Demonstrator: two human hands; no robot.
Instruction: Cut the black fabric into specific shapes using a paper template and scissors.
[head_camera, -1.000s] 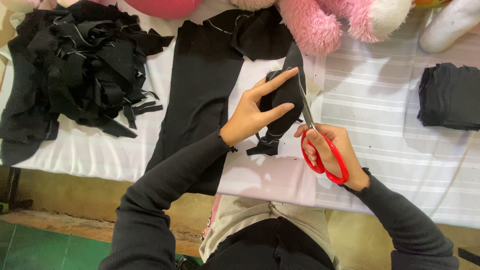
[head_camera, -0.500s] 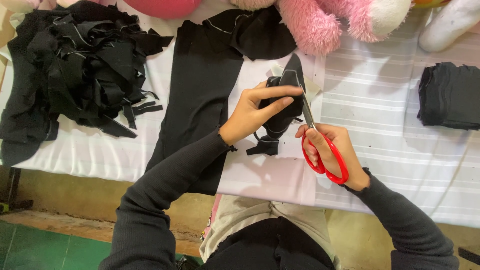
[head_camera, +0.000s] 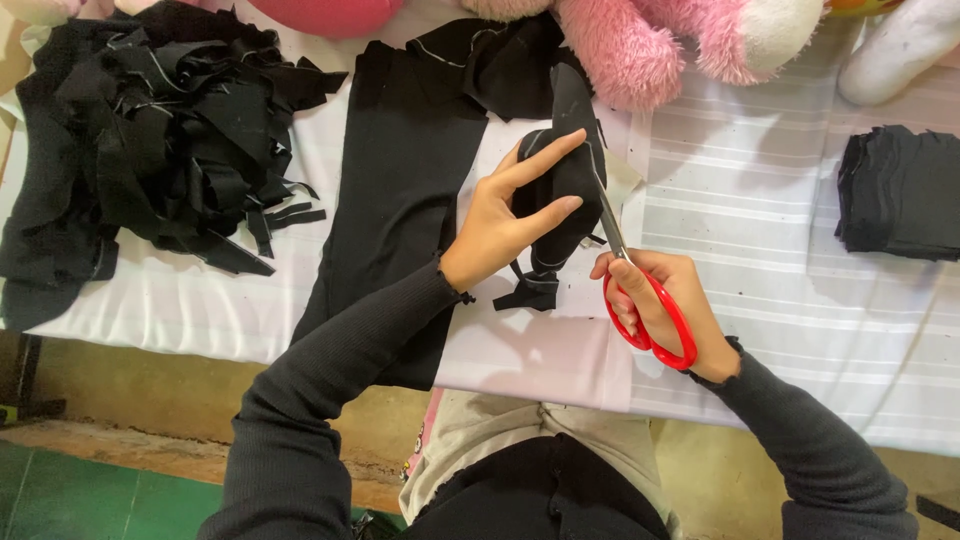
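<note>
The fingers (head_camera: 545, 155) of the left hand (head_camera: 500, 225) are closed around a folded piece of black cloth (head_camera: 560, 200), with the thumb on one side and the long fingers lying across the top. The cloth is held a little above the middle of the table (head_camera: 760, 200), near its front edge. The right hand (head_camera: 665, 300) grips red scissors (head_camera: 640, 290), its fingers through the red handles, and the blades touch the right side of the cloth. A long black fabric panel (head_camera: 400, 190) lies flat left of the hands. A heap of black scraps (head_camera: 160, 130) sits at the far left corner. A neat stack of black pieces (head_camera: 900, 190) lies near the right edge. Pink plush toys (head_camera: 640, 50) rest along the far edge
</note>
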